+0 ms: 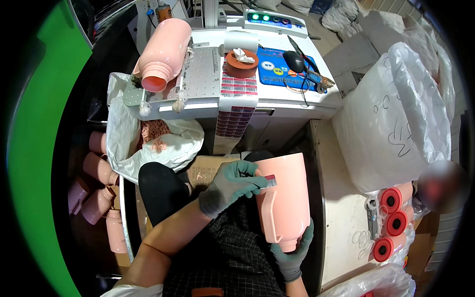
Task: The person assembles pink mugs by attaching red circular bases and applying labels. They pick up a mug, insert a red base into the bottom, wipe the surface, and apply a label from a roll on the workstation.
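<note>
My right hand [296, 255], in a grey-green glove, grips a pink plastic jug [289, 198] low down by its neck. The jug is tilted over my lap, neck toward me, with its handle [268, 218] on the left side. My left hand [230, 185], gloved likewise, pinches a small dark-red and white sticker [270, 181] against the jug's wall above the handle. I cannot tell how much of the sticker is stuck down. A strip of matching stickers [232, 121] hangs off the white workbench in front of me.
Another pink jug [166, 52] lies on a perforated metal plate at the back left. Tape roll [242, 63], mouse [294, 61] and scissors [299, 49] rest on the bench. Pink jugs [101, 205] fill the left side; red-lidded ones [391, 200] and a large white bag [383, 123] stand right.
</note>
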Demonstrator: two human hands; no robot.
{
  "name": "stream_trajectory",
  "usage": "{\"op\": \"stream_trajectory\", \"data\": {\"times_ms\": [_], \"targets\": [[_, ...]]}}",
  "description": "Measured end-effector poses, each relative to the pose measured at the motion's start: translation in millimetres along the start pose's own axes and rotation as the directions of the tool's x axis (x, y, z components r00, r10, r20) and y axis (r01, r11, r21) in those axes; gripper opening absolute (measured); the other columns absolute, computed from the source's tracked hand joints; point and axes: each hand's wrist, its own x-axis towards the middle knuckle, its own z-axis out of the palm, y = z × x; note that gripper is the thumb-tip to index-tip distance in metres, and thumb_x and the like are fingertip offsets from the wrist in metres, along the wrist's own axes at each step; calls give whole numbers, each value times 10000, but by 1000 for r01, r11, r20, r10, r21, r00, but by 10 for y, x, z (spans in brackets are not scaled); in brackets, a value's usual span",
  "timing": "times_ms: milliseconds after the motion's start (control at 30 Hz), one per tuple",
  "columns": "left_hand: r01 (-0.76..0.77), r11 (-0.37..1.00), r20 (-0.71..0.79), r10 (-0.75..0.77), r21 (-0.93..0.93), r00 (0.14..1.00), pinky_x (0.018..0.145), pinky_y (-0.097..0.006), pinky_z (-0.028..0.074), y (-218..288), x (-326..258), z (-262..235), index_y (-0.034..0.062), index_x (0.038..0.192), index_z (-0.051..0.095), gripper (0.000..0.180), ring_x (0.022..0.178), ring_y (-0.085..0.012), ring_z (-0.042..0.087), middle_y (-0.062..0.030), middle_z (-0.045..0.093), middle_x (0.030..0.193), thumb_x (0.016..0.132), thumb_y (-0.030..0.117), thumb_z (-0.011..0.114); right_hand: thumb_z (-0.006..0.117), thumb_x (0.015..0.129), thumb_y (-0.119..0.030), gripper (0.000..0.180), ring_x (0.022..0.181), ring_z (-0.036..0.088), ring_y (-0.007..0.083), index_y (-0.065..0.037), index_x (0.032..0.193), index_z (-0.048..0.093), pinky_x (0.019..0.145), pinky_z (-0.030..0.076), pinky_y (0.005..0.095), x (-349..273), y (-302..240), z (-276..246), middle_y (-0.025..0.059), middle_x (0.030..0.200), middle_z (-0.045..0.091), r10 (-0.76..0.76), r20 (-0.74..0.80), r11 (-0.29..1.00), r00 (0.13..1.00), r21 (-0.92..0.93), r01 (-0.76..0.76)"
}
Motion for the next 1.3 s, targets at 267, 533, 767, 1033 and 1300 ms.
{"op": "stream_trajectory", "data": {"times_ms": [267, 533, 767, 1033, 1300], "targets": [[103, 269, -206, 391, 958, 897, 861, -435, 546, -11, 40, -790, 80, 1051, 660, 564, 934, -319, 666, -121, 683, 1013, 744, 486, 903, 837, 811, -205, 1044, 1467, 423, 298, -16, 1648, 241, 1155, 430, 444, 74, -157, -13, 163, 1626, 362, 369, -47, 873, 928, 360, -329], [230, -787, 606, 595, 572, 528, 1101, -567, 442, 1539, 214, -1836, 159, 1289, 633, 502, 1396, -381, 491, -90, 529, 1493, 825, 310, 751, 753, 887, -416, 1016, 1491, 388, 295, 12, 1649, 233, 1187, 369, 436, 954, -503, -82, 166, 1650, 340, 228, -199, 879, 953, 462, -114], [-36, -686, 634, 648, 726, 423, 1055, -523, 482, 1845, -349, -1642, 140, 1180, 672, 381, 1328, -362, 557, -116, 580, 1461, 810, 200, 740, 814, 873, -359, 1053, 1524, 354, 325, 20, 1654, 218, 1242, 297, 453, 1885, -804, 307, 187, 1686, 297, -206, -157, 914, 966, 321, 247], [-221, -344, 308, 934, 913, -184, 714, -354, 534, 805, -1753, -951, 229, 923, 698, 257, 777, -209, 650, -31, 775, 958, 730, 298, 853, 870, 756, -166, 928, 1420, 508, 454, -19, 1572, 455, 1119, 471, 484, 2811, -1948, 1535, 316, 1585, 431, -700, 66, 689, 712, -200, 696], [-368, -308, 369, 924, 877, 105, 699, -296, 483, 597, -1975, -1033, 298, 934, 710, 261, 874, -181, 626, 64, 737, 1130, 722, 315, 860, 882, 764, -256, 901, 1369, 551, 478, -135, 1570, 500, 1055, 526, 477, 2796, -2203, 1976, 320, 1571, 447, -788, 4, 594, 615, -256, 763]]}}
